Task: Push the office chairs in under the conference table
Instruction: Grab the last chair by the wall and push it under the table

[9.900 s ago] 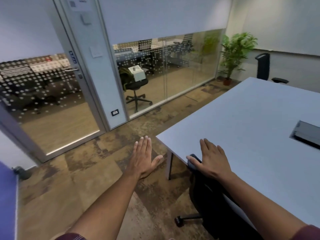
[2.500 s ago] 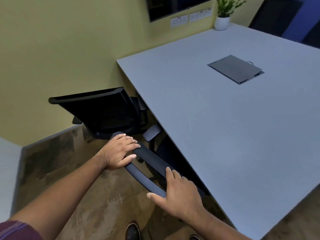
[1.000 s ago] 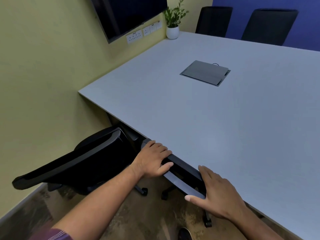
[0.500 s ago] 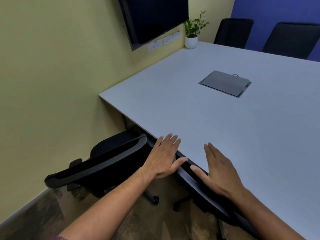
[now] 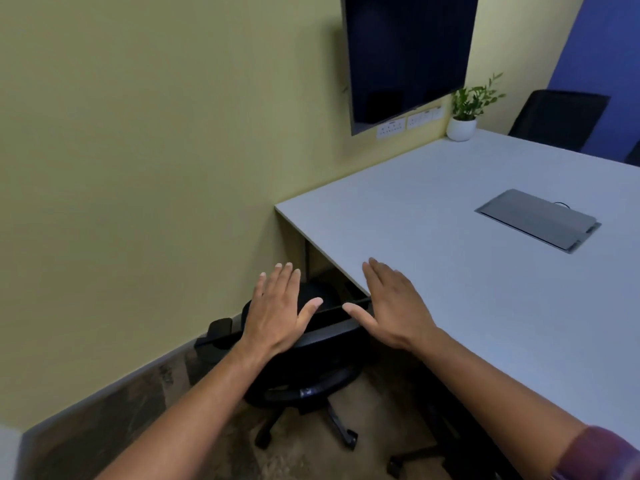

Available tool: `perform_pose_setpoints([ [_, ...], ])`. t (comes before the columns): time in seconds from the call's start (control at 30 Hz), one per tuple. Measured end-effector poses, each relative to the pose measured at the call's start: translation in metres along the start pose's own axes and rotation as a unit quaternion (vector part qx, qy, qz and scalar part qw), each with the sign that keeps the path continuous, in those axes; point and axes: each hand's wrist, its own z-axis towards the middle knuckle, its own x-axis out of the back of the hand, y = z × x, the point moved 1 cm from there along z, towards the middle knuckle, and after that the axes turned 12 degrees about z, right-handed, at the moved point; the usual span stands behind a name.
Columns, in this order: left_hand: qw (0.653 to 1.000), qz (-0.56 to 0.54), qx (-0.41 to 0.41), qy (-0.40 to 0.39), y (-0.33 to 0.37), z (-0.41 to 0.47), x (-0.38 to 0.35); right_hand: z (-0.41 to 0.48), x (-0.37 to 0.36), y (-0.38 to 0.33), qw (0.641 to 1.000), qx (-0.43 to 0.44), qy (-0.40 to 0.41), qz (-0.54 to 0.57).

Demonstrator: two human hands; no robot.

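Your left hand (image 5: 277, 311) is flat, palm down, fingers spread wide w/ thumb out, holding nothing; it hovers over the black office chair (image 5: 311, 362) near the table corner. Can't tell if the palm touches the chair's backrest or sits just above it. Your right hand (image 5: 393, 306) is likewise flat & open, fingers together-ish, thumb pointing left, empty, over the near edge of the conference table (image 5: 467, 271).

Chair sits by the yellow wall (image 5: 156, 168), backrest top angled, running from lower left up toward the table edge; seat partly under the tabletop, wheeled base (image 5: 332, 431) out on the brown patterned floor. A 2nd chair base (image 5: 408, 462) shows low, under the table edge by your right forearm; rest of it is hidden.

On the table: grey cable hatch (image 5: 536, 220), white pot w/ small plant (image 5: 462, 128) at the far corner. Dark TV screen (image 5: 405, 57) on the wall, sockets just below. Another black chair (image 5: 557, 121) at the far side, vs. blue wall.
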Motion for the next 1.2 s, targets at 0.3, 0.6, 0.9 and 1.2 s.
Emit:
perform_pose_setpoints([
  [0.3, 0.994, 0.012, 0.084, -0.073, -0.07, -0.04, -0.038, 0.055, -0.071, -0.029, 0.993, 0.043, -0.106, -0.017],
  [0.6, 0.982, 0.016, 0.135, -0.129, -0.074, -0.058, -0.048, 0.064, -0.084, -0.014, 0.982, 0.035, -0.174, -0.062],
  [0.9, 0.992, 0.047, 0.099, -0.064, -0.062, -0.06, -0.048, 0.057, -0.08, -0.003, 0.988, 0.038, -0.141, -0.055],
  [1.2, 0.998, 0.014, 0.044, -0.041, -0.095, -0.043, -0.056, 0.046, -0.092, -0.024, 0.995, 0.016, -0.085, -0.048],
])
